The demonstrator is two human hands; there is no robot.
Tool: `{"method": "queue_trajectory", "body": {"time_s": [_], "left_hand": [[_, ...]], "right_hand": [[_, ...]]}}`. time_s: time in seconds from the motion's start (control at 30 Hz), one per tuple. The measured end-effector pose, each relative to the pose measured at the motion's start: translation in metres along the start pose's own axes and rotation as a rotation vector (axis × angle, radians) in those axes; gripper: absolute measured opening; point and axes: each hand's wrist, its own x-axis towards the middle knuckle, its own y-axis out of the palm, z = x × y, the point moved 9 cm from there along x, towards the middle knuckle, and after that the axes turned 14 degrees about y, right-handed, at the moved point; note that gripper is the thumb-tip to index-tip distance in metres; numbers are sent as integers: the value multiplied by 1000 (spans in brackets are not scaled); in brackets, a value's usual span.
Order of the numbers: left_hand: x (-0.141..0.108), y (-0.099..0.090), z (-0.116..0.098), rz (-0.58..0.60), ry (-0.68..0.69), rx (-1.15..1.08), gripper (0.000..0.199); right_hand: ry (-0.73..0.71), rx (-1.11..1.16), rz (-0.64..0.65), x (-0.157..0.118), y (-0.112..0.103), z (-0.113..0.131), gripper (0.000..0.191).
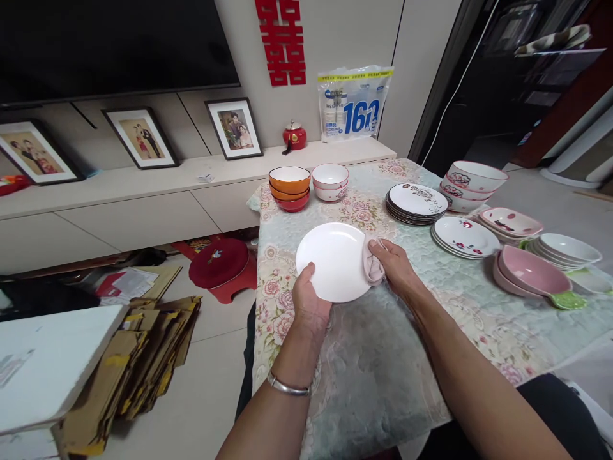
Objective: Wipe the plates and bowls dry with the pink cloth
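Note:
A plain white plate (pixel 332 260) is held above the table by my left hand (pixel 310 295), whose thumb rests on the plate's lower left rim with the fingers hidden underneath. My right hand (pixel 393 265) grips a pale pink cloth (pixel 372 267) against the plate's right edge. Behind the plate stand stacked orange and red bowls (pixel 290 182) and, beside them, white bowls with pink rims (pixel 330 181). To the right are a stack of dark-rimmed patterned plates (pixel 417 201) and a stack of floral plates (pixel 465 237).
On the right of the flowered tablecloth (pixel 272 300) are tall bowls (pixel 472 182), pink bowls (pixel 534 271) and small white bowls (pixel 565 248). A cabinet (pixel 191 176) holds framed photos, a red jar (pixel 294 136) and a bag (pixel 354 105). A red stool (pixel 219 263) and flattened cardboard (pixel 138 364) are left.

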Motion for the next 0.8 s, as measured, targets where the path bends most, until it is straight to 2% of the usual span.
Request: {"method": "queue_trajectory", "body": {"time_s": [0.13,0.23,0.47,0.8], "left_hand": [[-1,2,0,0,-17,-5,36],[-1,3,-1,2,-26,-1,35],[0,2,3,1,-41,61,37],[1,0,3,11,1,142,43]], "right_hand": [[-71,-179,-100,-3,-7,8,38],[-98,-279,-122,-6,-7,14,37],[-114,-673,-205,-8,-5,19,32],[-99,-823,-231,-8,-4,20,31]]}}
